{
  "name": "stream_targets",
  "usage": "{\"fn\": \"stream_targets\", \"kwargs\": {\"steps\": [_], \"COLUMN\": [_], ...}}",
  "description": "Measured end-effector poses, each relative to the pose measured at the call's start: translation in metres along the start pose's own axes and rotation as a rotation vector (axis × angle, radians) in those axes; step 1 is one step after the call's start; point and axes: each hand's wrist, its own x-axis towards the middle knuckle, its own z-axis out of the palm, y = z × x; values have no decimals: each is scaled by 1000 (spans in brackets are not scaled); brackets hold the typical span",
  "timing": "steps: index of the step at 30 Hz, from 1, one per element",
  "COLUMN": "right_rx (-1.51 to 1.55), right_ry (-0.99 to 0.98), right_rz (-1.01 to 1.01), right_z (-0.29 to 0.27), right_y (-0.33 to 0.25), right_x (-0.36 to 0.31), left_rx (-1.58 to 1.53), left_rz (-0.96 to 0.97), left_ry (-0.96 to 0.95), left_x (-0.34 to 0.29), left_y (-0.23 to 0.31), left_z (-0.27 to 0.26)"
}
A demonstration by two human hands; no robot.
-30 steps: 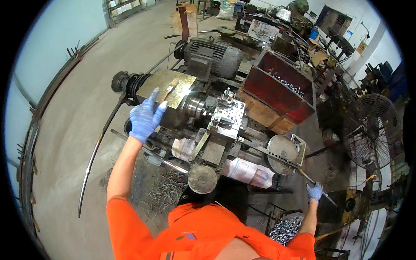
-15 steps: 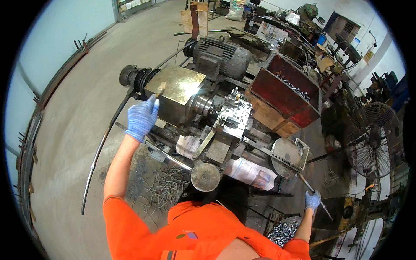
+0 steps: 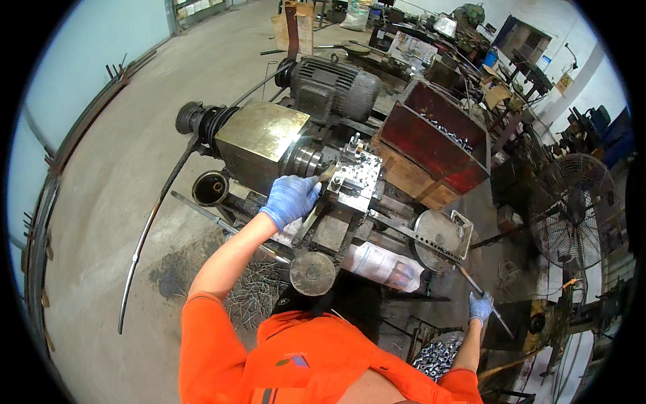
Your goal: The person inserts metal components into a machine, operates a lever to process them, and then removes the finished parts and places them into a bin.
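Observation:
My left hand (image 3: 291,200), in a blue glove, is closed around a small brush. The pale bristles of the brush (image 3: 328,174) sit between the round metal chuck (image 3: 307,162) and the chip-covered tool block (image 3: 357,180) of a lathe-like machine. Whether they touch the block, I cannot tell. Out at the right, my gloved right hand (image 3: 480,308) grips a long metal lever (image 3: 499,320) that runs up to a round plate (image 3: 437,240). A brass-topped housing (image 3: 262,128) stands behind the chuck.
A red metal bin (image 3: 437,145) with small metal parts stands beyond the tool block. Next to the housing is an open round pot (image 3: 210,188). A container of shiny parts (image 3: 439,357) sits low near my right arm, and a caged fan (image 3: 574,210) stands at the right.
My left hand has come from the brass-topped housing rightward and nearer, bringing the brush to the chuck and tool block. The pot it hid now shows. My right hand stays on the lever.

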Motion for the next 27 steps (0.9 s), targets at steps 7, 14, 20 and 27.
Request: {"fn": "stream_targets", "kwargs": {"steps": [7,14,20,27], "right_rx": [-2,4,-12,9], "right_ry": [121,65,121,152], "right_rz": [-20,16,-36,-5], "right_z": [8,2,4,10], "right_y": [1,-3,1,5], "right_x": [-7,-3,-5,-7], "left_rx": [-14,-173,2,-224], "left_rz": [-20,-9,-26,-95], "left_ry": [-72,121,-162,136], "left_x": [-22,-3,-5,-23], "left_y": [-21,-5,-17,-15], "left_z": [-8,-8,9,-57]}}
